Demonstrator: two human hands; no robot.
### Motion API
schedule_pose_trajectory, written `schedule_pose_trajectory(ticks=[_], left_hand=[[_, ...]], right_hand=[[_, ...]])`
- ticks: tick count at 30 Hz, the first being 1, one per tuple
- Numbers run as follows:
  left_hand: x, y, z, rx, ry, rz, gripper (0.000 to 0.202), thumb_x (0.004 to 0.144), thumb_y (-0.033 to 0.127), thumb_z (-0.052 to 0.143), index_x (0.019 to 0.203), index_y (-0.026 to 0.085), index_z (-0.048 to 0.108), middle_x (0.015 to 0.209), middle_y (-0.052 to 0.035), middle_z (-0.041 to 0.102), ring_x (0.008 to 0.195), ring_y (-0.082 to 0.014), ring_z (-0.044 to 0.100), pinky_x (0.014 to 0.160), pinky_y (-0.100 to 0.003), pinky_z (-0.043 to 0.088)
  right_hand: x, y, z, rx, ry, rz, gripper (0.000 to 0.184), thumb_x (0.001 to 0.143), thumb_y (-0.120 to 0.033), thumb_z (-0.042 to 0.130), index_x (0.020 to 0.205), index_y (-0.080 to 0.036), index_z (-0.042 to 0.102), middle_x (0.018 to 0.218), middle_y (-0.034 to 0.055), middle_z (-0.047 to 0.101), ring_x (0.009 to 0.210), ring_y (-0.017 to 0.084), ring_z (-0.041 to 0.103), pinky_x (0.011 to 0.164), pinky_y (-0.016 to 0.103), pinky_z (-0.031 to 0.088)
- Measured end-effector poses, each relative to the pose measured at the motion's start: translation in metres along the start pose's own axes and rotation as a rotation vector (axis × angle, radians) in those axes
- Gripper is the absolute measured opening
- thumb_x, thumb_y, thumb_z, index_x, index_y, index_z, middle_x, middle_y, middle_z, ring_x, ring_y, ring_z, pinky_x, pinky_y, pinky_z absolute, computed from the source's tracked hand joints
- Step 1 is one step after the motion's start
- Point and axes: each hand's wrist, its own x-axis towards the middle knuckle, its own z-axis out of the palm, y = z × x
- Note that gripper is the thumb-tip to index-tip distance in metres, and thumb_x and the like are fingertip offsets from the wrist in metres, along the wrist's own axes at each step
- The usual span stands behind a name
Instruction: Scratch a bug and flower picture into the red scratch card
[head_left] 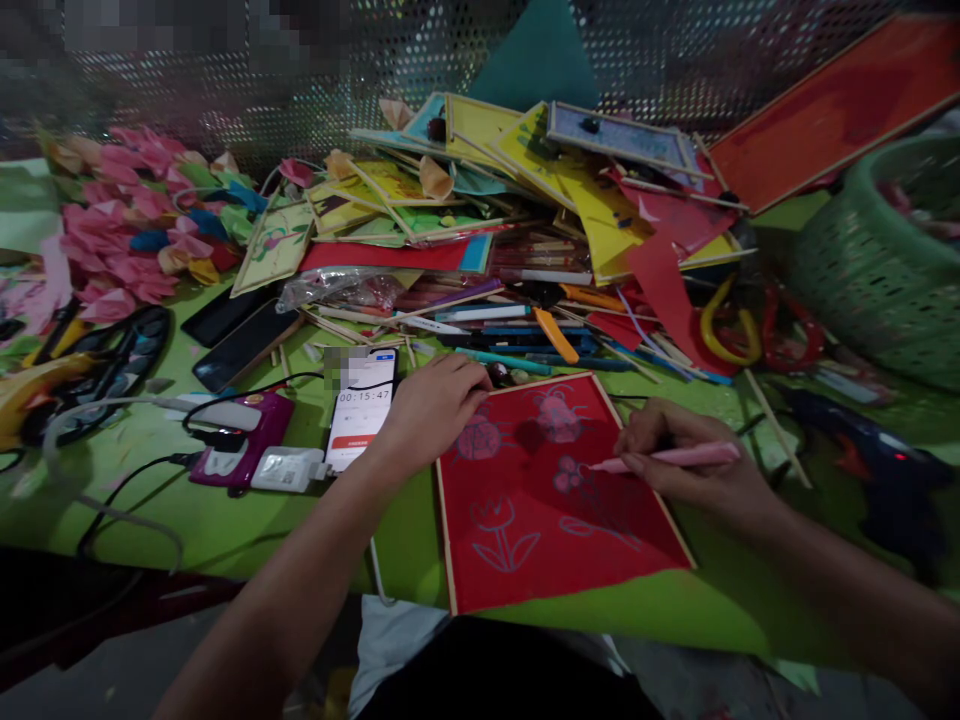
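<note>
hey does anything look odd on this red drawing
The red paper drawing has thin pale wooden strips on its left, far and right edges but none visible on the near one, so its border looks incomplete.

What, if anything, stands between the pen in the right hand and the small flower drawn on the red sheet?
Nothing visible: the pink pen in the right hand points straight at the flower. The left hand lies at the red sheet's upper-left edge, aside.

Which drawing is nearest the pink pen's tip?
The flower with round petals; the right bug, left bug and tulip all lie farther away.
</note>
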Motion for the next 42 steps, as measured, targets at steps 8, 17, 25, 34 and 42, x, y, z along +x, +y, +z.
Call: schedule_pose_trajectory(ticks=[8,17,25,34,42], left_hand=[[0.001,0.001,0.000,-0.003,-0.010,-0.004,0.012,0.099,0.017,0.058,0.098,0.021,0.069,0.102,-0.0050,0.072,0.102,-0.0233,0.066,0.090,-0.037,0.051],[0.002,0.000,0.000,-0.003,-0.016,-0.016,0.012,0.098,0.016,0.059,0.099,0.022,0.069,0.102,-0.0047,0.072,0.102,-0.0236,0.066,0.090,-0.036,0.050],[0.002,0.000,0.001,-0.002,-0.020,-0.014,0.013,0.098,0.017,0.058,0.100,0.021,0.070,0.103,-0.0049,0.072,0.102,-0.0234,0.066,0.090,-0.036,0.049],[0.002,-0.001,0.001,-0.002,-0.020,-0.014,0.013,0.098,0.016,0.058,0.099,0.021,0.070,0.101,-0.0049,0.072,0.101,-0.0234,0.065,0.089,-0.037,0.049],[0.002,-0.001,0.002,-0.003,-0.010,-0.004,0.013,0.099,0.018,0.057,0.098,0.022,0.070,0.100,-0.0042,0.072,0.100,-0.0224,0.065,0.089,-0.036,0.049]], right_hand=[[0.001,-0.004,0.000,0.041,-0.012,0.009,0.020,0.084,-0.032,0.078,0.071,-0.025,0.064,0.068,-0.0002,0.064,0.064,0.019,0.060,0.059,0.030,0.051],[-0.001,-0.003,-0.001,0.039,-0.042,-0.021,0.021,0.088,-0.031,0.077,0.073,-0.025,0.063,0.070,-0.0006,0.063,0.065,0.018,0.060,0.059,0.029,0.050],[0.002,-0.002,0.000,-0.020,-0.060,-0.022,0.027,0.090,-0.041,0.078,0.073,-0.025,0.064,0.068,0.0005,0.064,0.062,0.018,0.059,0.054,0.029,0.044],[0.003,-0.011,0.003,-0.007,-0.016,-0.024,0.028,0.089,-0.041,0.079,0.072,-0.024,0.064,0.067,0.0005,0.067,0.059,0.016,0.061,0.053,0.027,0.046],[0.001,-0.009,0.002,0.006,0.002,0.004,0.027,0.089,-0.040,0.080,0.073,-0.024,0.065,0.068,-0.0001,0.068,0.061,0.016,0.064,0.056,0.026,0.047]])
